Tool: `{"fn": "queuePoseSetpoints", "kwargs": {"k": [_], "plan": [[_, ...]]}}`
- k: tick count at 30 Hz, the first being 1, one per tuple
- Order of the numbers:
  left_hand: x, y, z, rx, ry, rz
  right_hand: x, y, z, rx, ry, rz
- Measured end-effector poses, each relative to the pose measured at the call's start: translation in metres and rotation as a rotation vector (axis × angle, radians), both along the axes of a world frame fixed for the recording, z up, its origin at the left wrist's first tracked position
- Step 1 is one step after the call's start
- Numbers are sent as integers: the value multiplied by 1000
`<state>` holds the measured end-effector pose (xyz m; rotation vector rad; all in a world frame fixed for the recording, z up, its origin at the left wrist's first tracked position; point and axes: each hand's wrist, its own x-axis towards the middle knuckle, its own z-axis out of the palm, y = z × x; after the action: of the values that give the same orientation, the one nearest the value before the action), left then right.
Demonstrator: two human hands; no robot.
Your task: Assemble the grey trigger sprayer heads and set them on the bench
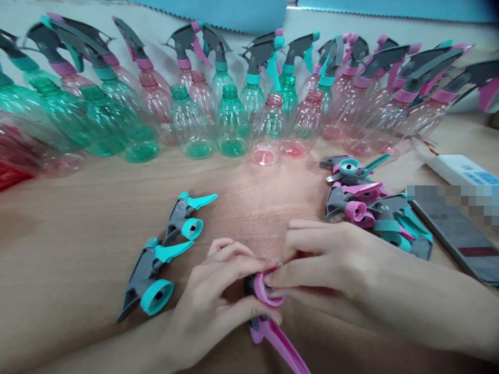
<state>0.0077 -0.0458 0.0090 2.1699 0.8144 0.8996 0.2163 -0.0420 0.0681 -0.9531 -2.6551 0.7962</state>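
Pink at its trigger and collar, a spray head [275, 337] lies nearest the camera, low in the middle of the view, its trigger pointing toward the bottom edge. The person's left hand [212, 285] grasps it, thumb and forefinger on either side of the collar. The right hand [327, 259] has its fingertips pressed into the collar's opening; whether they pinch some small part there cannot be told.

Two teal heads [146, 275] lie on the table [249, 208] beyond the left forearm, collars turned toward the camera. Beyond the right hand, a pile [384, 213] mixes grey heads with pink and teal parts.

As for writing, the phone [456, 228] at the right has a dark screen with a reddish band near its lower end; its upper part is blurred into coloured squares. Behind it, a white box [452, 169] bears a blue panel with pale marks too blurred to read.

Across the back, open bottles [232, 122], clear green and clear pink, stand before capped bottles [251, 96] fitted with grey heads. Blue cloth [234, 13] with a zigzag edge hangs along the top.
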Motion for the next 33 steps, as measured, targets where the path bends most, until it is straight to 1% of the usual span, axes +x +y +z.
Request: {"fn": "queuePoseSetpoints", "kwargs": {"k": [3,6,8,10,12,13,15,18,20,21,23,25,27,30,31,33], "plan": [[-1,0,-1,15,44,15,1,-1,2,37,-40,-5],[-2,-2,-2,89,83,21,-2,-4,1,33,-28,-29],[-2,-3,-2,163,74,51,-7,-6,-5,24,58,-74],[-2,-3,-3,224,50,101,-13,-8,-15,39,198,-147],[0,-4,-4,259,19,148,-19,-10,-24,60,314,-198],[0,-4,-5,268,5,158,-22,-10,-28,58,337,-217],[1,-4,-5,273,-18,163,-23,-10,-29,18,322,-253],[1,-4,-5,267,-20,134,-17,-10,-20,-92,213,-291],[1,-6,-4,259,-18,84,-11,-9,-11,-166,129,-246],[0,-7,-3,250,-16,52,-9,-8,-7,-201,101,-202],[-1,-9,-2,218,-15,-7,-6,-7,-2,-266,87,-102],[-1,-10,-2,164,-14,-20,-5,-6,-1,-304,100,-46],[-1,-10,-3,79,-20,21,-6,-6,-2,-268,96,-54],[0,-8,-4,-63,-47,99,-6,-7,-2,-110,34,-110],[1,-7,-4,-90,-57,109,-5,-9,-2,-74,6,-121],[1,-7,-5,-95,-70,106,-2,-13,0,-58,-50,-117]]}}
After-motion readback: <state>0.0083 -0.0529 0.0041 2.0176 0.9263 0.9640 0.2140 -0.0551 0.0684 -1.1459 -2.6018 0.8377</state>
